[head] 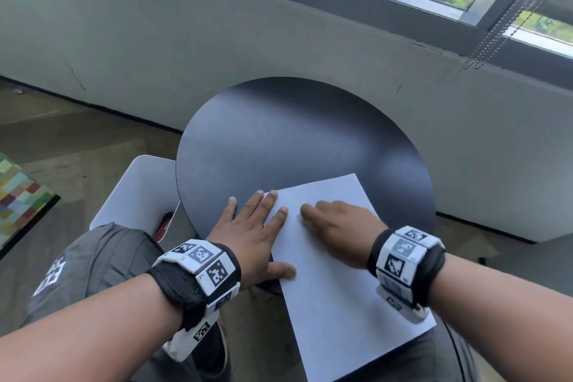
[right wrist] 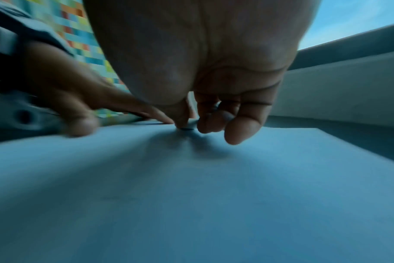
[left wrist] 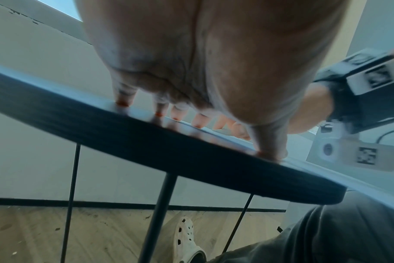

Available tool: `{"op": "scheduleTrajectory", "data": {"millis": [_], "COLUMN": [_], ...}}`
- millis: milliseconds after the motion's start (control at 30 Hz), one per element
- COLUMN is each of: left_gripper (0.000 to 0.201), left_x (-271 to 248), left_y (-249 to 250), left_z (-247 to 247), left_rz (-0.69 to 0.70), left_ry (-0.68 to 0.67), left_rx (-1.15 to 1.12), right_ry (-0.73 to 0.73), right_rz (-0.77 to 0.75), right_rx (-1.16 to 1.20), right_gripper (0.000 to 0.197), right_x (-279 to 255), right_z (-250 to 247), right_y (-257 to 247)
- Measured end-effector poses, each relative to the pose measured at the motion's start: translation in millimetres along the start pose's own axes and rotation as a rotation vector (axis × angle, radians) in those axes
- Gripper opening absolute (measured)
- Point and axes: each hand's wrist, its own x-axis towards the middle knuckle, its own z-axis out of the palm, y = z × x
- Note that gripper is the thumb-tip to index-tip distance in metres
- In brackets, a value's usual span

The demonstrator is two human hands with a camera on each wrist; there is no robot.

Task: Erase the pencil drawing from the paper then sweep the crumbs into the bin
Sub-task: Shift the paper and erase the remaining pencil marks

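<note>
A white sheet of paper [head: 341, 304] lies on the round black table [head: 294, 139], its near end hanging over the table's edge. My left hand [head: 254, 226] lies flat with spread fingers, pressing the sheet's left edge; in the left wrist view its fingertips [left wrist: 157, 113] press on the tabletop [left wrist: 169, 160]. My right hand [head: 335, 226], blurred, is on the sheet's upper part. In the right wrist view its curled fingers [right wrist: 236, 124] and thumb pinch a small dark eraser [right wrist: 185, 128] against the paper [right wrist: 191, 195]. I make out no pencil marks.
A white bin [head: 139, 195] stands on the floor against the table's left side, with something red inside [head: 164, 226]. A grey wall and window ledge run behind the table. My knee [head: 102, 257] is at the left, and a colourful mat [head: 18, 201] lies further left.
</note>
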Motion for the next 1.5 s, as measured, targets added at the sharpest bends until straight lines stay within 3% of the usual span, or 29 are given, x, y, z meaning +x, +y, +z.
{"op": "scheduleTrajectory", "data": {"millis": [67, 133, 233, 333, 433, 467, 600, 667, 767, 833, 900, 1000, 1033, 1100, 1200, 1233, 1333, 1400, 1500], "left_gripper": [0.105, 0.105, 0.106, 0.106, 0.106, 0.106, 0.106, 0.106, 0.106, 0.105, 0.105, 0.106, 0.106, 0.106, 0.106, 0.105, 0.105, 0.106, 0.106], "left_x": [0.0, 0.2, -0.6, 0.5, 0.9, 0.8, -0.2, -0.2, 0.8, 0.5, 0.0, -0.4, -0.3, 0.7, 1.2, 1.3, 0.6, 0.0, 0.3], "left_y": [0.3, 0.3, -0.1, -0.1, 0.0, 0.1, 0.2, 0.7, 1.3, 1.4, 1.2, 0.5, 0.7, 0.7, 1.2, 1.2, -0.4, -0.9, -0.7], "left_z": [0.5, 0.8, 0.6, 0.9, 1.3, 1.2, -0.2, -0.6, 0.0, 0.1, 0.2, -0.7, -0.7, 0.2, 1.7, 2.2, 2.6, 2.4, 2.0], "left_rz": [0.003, 0.003, 0.002, 0.002, 0.002, 0.003, 0.001, 0.003, -0.001, -0.001, 0.000, 0.002, 0.003, 0.001, 0.004, 0.006, 0.009, 0.011, 0.010], "left_ry": [-0.001, -0.002, 0.005, -0.001, 0.003, 0.001, -0.009, -0.018, -0.013, -0.009, -0.012, -0.017, -0.019, -0.016, -0.010, -0.008, -0.012, -0.022, -0.013], "left_rx": [0.005, 0.002, -0.006, -0.011, -0.007, -0.004, -0.002, -0.008, -0.015, -0.011, -0.007, -0.011, -0.014, -0.016, -0.010, -0.009, -0.009, -0.011, -0.017], "right_ry": [-0.008, 0.032, 0.085, 0.057, -0.023, -0.005, 0.049, 0.069, -0.011, -0.005, 0.011, 0.031, 0.041, 0.027, -0.014, -0.024, -0.015, 0.025, 0.002], "right_rz": [-0.051, 0.069, 0.254, 0.128, -0.148, -0.150, 0.163, 0.205, 0.019, -0.119, -0.055, 0.211, 0.226, 0.169, -0.069, -0.073, 0.196, 0.308, 0.195], "right_rx": [-0.010, -0.020, -0.038, -0.032, -0.060, -0.077, -0.074, -0.085, -0.043, -0.082, -0.109, -0.092, -0.097, -0.044, 0.011, 0.027, 0.045, 0.047, 0.110], "right_gripper": [0.011, 0.004, 0.016, 0.004, 0.018, 0.018, 0.014, 0.020, 0.009, 0.015, 0.024, 0.008, 0.010, 0.008, 0.018, 0.019, 0.010, 0.016, 0.013], "right_x": [-7.8, -1.1, 9.3, 2.9, -9.5, -9.6, 1.9, 2.8, 1.9, 1.6, 8.0, 19.1, 20.1, 17.0, 6.9, 7.0, 23.1, 28.2, 26.7], "right_z": [0.1, 1.7, -4.7, -2.4, 4.9, 3.3, -4.8, -7.9, -3.9, -3.2, -7.8, -15.4, -16.3, -16.0, -8.9, -7.7, -12.2, -15.4, -12.4], "right_y": [-8.0, 18.7, 56.4, 33.0, -1.6, 1.6, 55.1, 55.0, 12.6, -3.5, 11.3, 47.4, 49.7, 32.6, -4.6, -5.7, 30.5, 45.4, 14.5]}}
